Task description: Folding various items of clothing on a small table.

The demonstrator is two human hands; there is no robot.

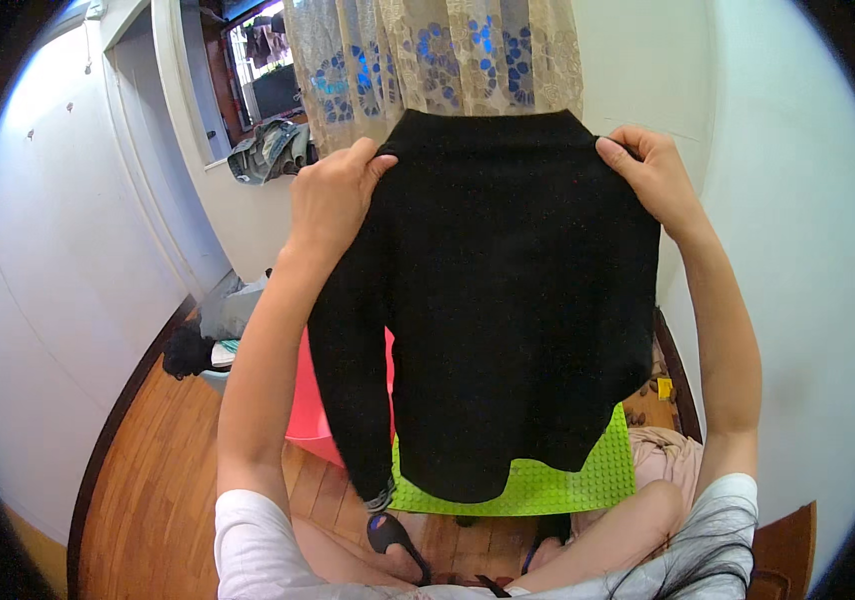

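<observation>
A black high-necked, long-sleeved top (517, 285) hangs spread out before me, its collar at the upper edge. My left hand (337, 187) pinches it at the left shoulder, thumb against the cloth. At the opposite shoulder my right hand (649, 172) grips the fabric between thumb and fingers. The left sleeve hangs straight down and ends in a greyish cuff (380, 499). I cannot see the right sleeve clearly. Below the uneven hem shows a bright green studded board (547, 491), partly hidden by the top.
Behind the left sleeve stands a pink plastic tub (315, 409). A pile of clothes (229, 311) rests in a pale basin further left. Jeans (270, 150) lie on the window ledge beside a lace curtain (435, 67). Beige cloth (660, 454) lies right of the board, near the wall.
</observation>
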